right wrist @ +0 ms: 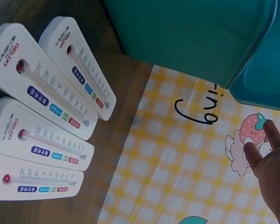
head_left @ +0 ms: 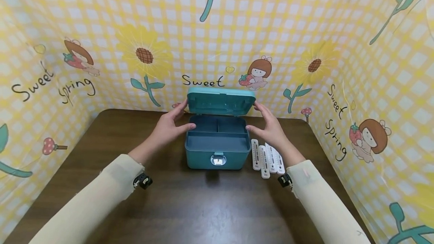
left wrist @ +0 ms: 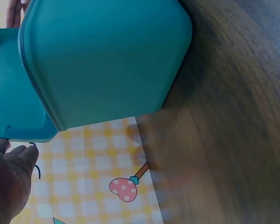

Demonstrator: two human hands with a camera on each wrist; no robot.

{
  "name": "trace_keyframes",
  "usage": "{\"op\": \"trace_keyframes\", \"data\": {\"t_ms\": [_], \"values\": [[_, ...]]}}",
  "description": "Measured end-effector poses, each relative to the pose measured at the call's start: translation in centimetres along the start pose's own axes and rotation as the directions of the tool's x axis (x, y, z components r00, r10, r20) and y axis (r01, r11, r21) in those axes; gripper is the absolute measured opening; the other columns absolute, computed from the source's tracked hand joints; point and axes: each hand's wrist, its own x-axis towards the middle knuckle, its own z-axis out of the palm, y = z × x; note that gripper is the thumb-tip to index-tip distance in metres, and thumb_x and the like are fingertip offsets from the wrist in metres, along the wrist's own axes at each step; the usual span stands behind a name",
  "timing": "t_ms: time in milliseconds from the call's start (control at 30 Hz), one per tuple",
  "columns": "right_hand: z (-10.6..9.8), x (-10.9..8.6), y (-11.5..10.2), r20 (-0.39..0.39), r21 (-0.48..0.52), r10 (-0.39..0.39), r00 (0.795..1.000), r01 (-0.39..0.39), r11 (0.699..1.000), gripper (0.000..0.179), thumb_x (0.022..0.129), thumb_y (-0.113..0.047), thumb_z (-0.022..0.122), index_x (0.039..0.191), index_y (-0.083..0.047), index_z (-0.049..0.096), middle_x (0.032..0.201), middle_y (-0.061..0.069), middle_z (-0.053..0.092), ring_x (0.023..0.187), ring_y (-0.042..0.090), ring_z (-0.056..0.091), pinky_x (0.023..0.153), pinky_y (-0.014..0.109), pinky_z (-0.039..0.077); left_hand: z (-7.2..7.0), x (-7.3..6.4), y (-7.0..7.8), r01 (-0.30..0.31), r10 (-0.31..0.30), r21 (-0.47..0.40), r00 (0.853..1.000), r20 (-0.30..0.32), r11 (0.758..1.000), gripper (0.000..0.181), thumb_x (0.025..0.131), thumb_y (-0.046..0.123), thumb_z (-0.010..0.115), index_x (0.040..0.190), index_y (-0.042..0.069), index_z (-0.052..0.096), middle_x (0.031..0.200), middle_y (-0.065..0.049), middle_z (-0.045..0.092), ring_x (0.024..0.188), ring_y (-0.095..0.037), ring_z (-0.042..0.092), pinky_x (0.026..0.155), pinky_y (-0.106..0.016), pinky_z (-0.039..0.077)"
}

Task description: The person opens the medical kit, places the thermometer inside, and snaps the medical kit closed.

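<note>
A teal storage box (head_left: 214,160) stands on the table with its hinged lid (head_left: 221,101) raised at the back. Inside, a dark tray (head_left: 217,142) and two divided compartments are visible. My left hand (head_left: 168,125) is at the left side of the box, its extended fingertips at the lid's edge and its thumb near the box rim. On the opposite side, my right hand (head_left: 271,125) has its fingers spread, fingertips by the lid's right corner. Several white thermometers (right wrist: 46,84) with red bulbs lie side by side to the right of the box, below the right hand.
The dark wooden table (head_left: 210,210) extends in front of the box and to both sides. A yellow checked cloth (head_left: 203,48) with flowers and cartoon figures hangs behind the table and along both sides. A silver latch (head_left: 218,160) is on the box front.
</note>
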Motion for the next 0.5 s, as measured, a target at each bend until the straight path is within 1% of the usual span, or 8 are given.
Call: {"op": "trace_keyframes", "data": {"t_ms": [133,300,400,500], "values": [[0.3,0.3,0.4,0.007,-0.008,0.005,1.000,-0.005,1.000,0.091,0.088,-0.034,0.083,0.162,-0.029,0.030,0.163,0.004,0.038,0.147,0.029,0.041,0.117,0.066,0.033,0.1,0.2,-0.4,0.014,-0.014,0.002,1.000,0.004,1.000,0.092,0.088,0.041,0.080,0.162,0.036,0.025,0.167,0.005,0.028,0.147,-0.033,0.041,0.117,-0.050,0.039],[0.7,0.7,0.8,0.024,0.000,0.008,1.000,-0.008,1.000,0.094,0.089,-0.031,0.083,0.163,-0.032,0.026,0.164,0.003,0.035,0.147,0.028,0.040,0.117,0.066,0.033,0.3,0.6,-0.9,0.036,-0.036,0.006,0.999,0.022,0.999,0.092,0.090,0.037,0.080,0.162,0.033,0.024,0.168,0.005,0.026,0.149,-0.031,0.038,0.118,-0.049,0.038],[0.8,0.8,1.0,0.037,0.001,0.013,0.999,-0.013,1.000,0.095,0.089,-0.029,0.083,0.164,-0.030,0.025,0.165,0.004,0.035,0.147,0.030,0.040,0.117,0.065,0.032,0.3,0.9,-1.3,0.043,-0.043,0.019,0.998,0.042,0.999,0.093,0.090,0.037,0.080,0.163,0.030,0.023,0.168,0.005,0.024,0.150,-0.030,0.037,0.119,-0.048,0.037],[0.9,1.2,1.3,0.037,0.006,0.011,0.999,-0.011,1.000,0.093,0.089,-0.027,0.083,0.163,-0.027,0.028,0.164,0.005,0.037,0.146,0.032,0.040,0.118,0.065,0.032,0.3,1.4,-1.6,0.033,-0.034,0.026,0.998,0.048,0.999,0.094,0.090,0.038,0.079,0.164,0.029,0.021,0.168,0.003,0.024,0.151,-0.031,0.036,0.119,-0.049,0.036]]}}
